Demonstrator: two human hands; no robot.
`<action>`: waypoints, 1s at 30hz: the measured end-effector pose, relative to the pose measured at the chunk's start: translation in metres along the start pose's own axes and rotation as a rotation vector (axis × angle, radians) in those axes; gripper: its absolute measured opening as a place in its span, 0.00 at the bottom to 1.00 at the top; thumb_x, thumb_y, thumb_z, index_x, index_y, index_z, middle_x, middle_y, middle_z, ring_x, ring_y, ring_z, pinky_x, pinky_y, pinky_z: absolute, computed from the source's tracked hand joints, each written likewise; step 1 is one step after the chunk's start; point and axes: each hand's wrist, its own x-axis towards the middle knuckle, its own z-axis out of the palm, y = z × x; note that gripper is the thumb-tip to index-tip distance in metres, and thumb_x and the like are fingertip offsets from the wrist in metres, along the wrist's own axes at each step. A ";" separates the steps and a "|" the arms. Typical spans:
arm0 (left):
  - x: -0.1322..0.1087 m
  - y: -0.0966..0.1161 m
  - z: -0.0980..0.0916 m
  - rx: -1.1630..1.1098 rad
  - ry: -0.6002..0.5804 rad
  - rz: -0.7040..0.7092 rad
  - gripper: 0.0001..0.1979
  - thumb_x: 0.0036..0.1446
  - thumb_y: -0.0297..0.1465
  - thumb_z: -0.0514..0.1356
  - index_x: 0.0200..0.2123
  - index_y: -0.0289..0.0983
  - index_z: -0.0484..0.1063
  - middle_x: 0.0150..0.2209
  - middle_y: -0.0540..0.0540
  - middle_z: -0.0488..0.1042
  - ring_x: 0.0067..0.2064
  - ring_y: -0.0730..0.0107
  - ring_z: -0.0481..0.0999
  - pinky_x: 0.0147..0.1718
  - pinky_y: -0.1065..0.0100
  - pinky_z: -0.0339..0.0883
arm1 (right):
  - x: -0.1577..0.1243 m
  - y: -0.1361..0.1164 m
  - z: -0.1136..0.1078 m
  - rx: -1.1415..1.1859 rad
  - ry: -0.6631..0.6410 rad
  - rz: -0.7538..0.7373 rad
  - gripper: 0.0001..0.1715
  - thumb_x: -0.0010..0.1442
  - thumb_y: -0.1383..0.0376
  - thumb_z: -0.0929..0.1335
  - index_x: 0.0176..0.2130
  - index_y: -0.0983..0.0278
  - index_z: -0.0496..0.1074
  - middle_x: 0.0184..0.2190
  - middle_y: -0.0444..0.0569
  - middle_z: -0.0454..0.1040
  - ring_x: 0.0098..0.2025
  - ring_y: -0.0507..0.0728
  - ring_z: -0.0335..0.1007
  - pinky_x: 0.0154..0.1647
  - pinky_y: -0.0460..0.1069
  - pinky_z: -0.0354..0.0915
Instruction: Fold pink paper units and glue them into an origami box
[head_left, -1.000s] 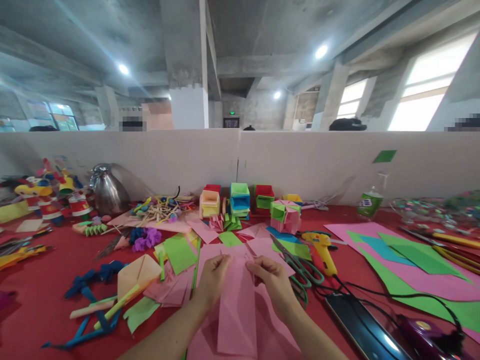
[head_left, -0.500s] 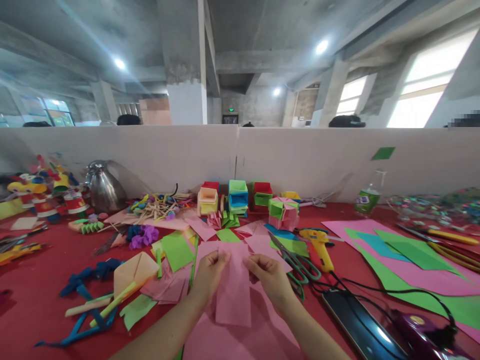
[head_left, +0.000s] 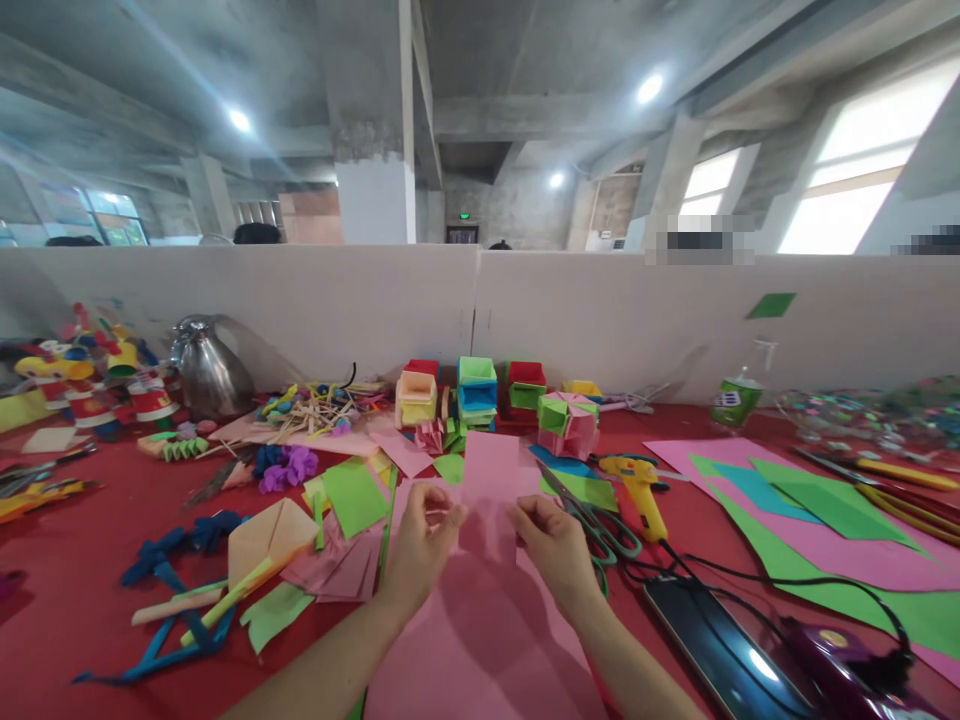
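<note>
Pink sheet [head_left: 484,650]: lying flat on the red table [head_left: 60,590], filling the near middle.
Phone [head_left: 724,640]: lying to the right of the sheet.
Left hand [head_left: 424,545]: pinching the left edge of the strip [head_left: 491,462], thumb against curled fingers.
Right hand [head_left: 555,545]: pinching the right edge, likewise curled.
Strip: hanging between both hands, over the sheet.
Long axis: running straight away from the person.
Near end: blending into the sheet's pink, too alike to trace.
Far end: pointing toward the boxes [head_left: 478,395].
Scraps [head_left: 341,565]: lying in layers left of the left hand.
Scissors [head_left: 611,535]: lying just beside the right hand, crowding that side.
Glue gun [head_left: 640,495]: lying beyond the scissors, rightward.
Boxes: standing in stacks, blocking the line ahead.
Kettle [head_left: 214,372]: standing far left.
Partition [head_left: 360,300]: closing off the back.
</note>
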 end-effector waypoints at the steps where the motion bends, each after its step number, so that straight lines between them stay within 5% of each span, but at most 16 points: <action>1: -0.002 0.001 0.002 -0.002 -0.034 0.008 0.13 0.47 0.38 0.64 0.29 0.37 0.65 0.30 0.51 0.66 0.34 0.71 0.68 0.37 0.71 0.62 | -0.001 -0.002 0.000 -0.015 0.011 -0.033 0.16 0.54 0.55 0.66 0.24 0.64 0.63 0.18 0.40 0.60 0.21 0.50 0.56 0.22 0.46 0.55; 8: -0.005 0.002 0.005 -0.099 -0.264 -0.072 0.16 0.45 0.37 0.65 0.34 0.34 0.70 0.30 0.47 0.73 0.33 0.67 0.71 0.34 0.67 0.65 | -0.017 -0.024 0.013 -0.071 -0.192 -0.226 0.09 0.51 0.60 0.69 0.30 0.64 0.70 0.38 0.52 0.71 0.44 0.58 0.66 0.45 0.51 0.61; 20: 0.005 0.004 -0.008 -0.197 -0.382 -0.144 0.17 0.37 0.40 0.69 0.24 0.32 0.73 0.22 0.48 0.72 0.26 0.71 0.68 0.28 0.70 0.63 | -0.013 -0.024 0.002 0.016 -0.390 -0.076 0.18 0.50 0.57 0.71 0.38 0.65 0.68 0.35 0.49 0.69 0.31 0.52 0.66 0.30 0.48 0.63; 30: 0.006 0.003 -0.008 -0.155 -0.350 -0.113 0.18 0.37 0.42 0.68 0.23 0.32 0.73 0.22 0.48 0.71 0.25 0.71 0.68 0.28 0.70 0.64 | -0.016 -0.023 0.005 0.117 -0.346 -0.014 0.19 0.50 0.55 0.70 0.38 0.66 0.71 0.31 0.48 0.70 0.31 0.52 0.65 0.30 0.46 0.62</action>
